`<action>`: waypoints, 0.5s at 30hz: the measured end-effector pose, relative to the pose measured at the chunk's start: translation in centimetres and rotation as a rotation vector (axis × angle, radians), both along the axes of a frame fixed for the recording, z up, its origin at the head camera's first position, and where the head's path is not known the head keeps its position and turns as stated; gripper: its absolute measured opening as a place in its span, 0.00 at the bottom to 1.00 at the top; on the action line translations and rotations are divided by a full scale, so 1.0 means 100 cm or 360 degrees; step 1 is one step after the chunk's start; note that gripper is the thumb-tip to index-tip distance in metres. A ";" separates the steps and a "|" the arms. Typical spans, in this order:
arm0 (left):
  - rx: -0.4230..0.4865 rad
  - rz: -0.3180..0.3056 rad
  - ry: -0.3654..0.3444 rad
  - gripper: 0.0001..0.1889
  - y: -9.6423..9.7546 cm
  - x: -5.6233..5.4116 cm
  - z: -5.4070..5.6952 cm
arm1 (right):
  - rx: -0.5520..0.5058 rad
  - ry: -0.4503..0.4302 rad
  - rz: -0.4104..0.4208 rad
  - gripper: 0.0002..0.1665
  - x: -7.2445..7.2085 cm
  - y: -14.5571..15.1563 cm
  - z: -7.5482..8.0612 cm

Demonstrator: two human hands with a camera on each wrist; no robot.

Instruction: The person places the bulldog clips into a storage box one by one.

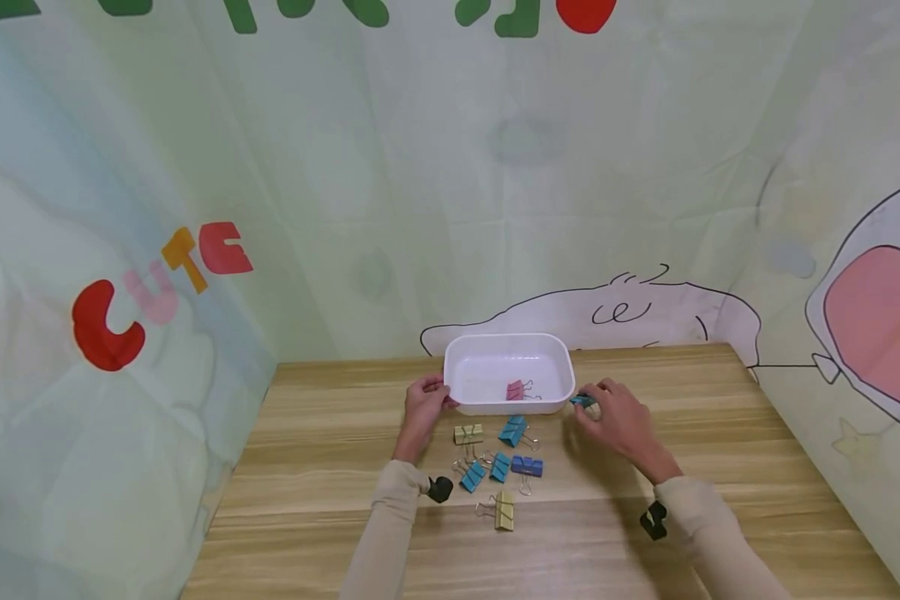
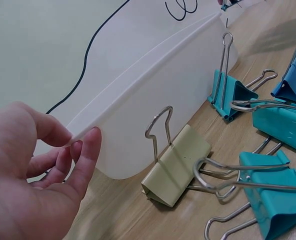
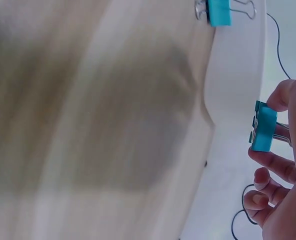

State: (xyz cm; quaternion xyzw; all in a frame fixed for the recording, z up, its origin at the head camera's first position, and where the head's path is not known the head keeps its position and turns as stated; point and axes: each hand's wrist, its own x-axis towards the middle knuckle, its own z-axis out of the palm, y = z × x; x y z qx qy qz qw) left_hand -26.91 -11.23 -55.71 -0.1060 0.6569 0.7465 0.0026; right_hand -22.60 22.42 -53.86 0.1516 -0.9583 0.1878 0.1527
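Observation:
My left hand (image 1: 423, 408) pinches the rim of a white plastic tray (image 2: 138, 75) at its left front corner, thumb above and fingertips against the outside wall. Between the thumb and fingers of my right hand (image 1: 621, 418) is a teal binder clip (image 3: 264, 127), held just off the tray's right end. A pink binder clip (image 1: 515, 390) lies inside the tray. In front of it on the table are a pale yellow binder clip (image 2: 177, 165), a larger teal binder clip (image 1: 513, 430) and two smaller teal ones, a dark blue binder clip (image 1: 527, 466) and another yellow binder clip (image 1: 504, 511) nearest me.
The wooden table (image 1: 330, 483) runs back to a printed cloth backdrop (image 1: 345, 183), which hangs close behind the tray. Black wrist devices show below both hands, one (image 1: 440, 489) by the left sleeve. Wire handles of the loose clips stick out and partly overlap.

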 end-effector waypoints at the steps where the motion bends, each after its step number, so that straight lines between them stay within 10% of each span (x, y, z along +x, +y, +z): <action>1: 0.0003 -0.0001 -0.0003 0.16 0.000 0.000 0.000 | 0.0010 0.0006 -0.0002 0.15 -0.001 0.001 0.002; 15: -0.0004 0.0013 -0.0009 0.15 0.001 0.000 0.002 | 0.0086 0.0045 0.0052 0.19 -0.030 -0.001 0.041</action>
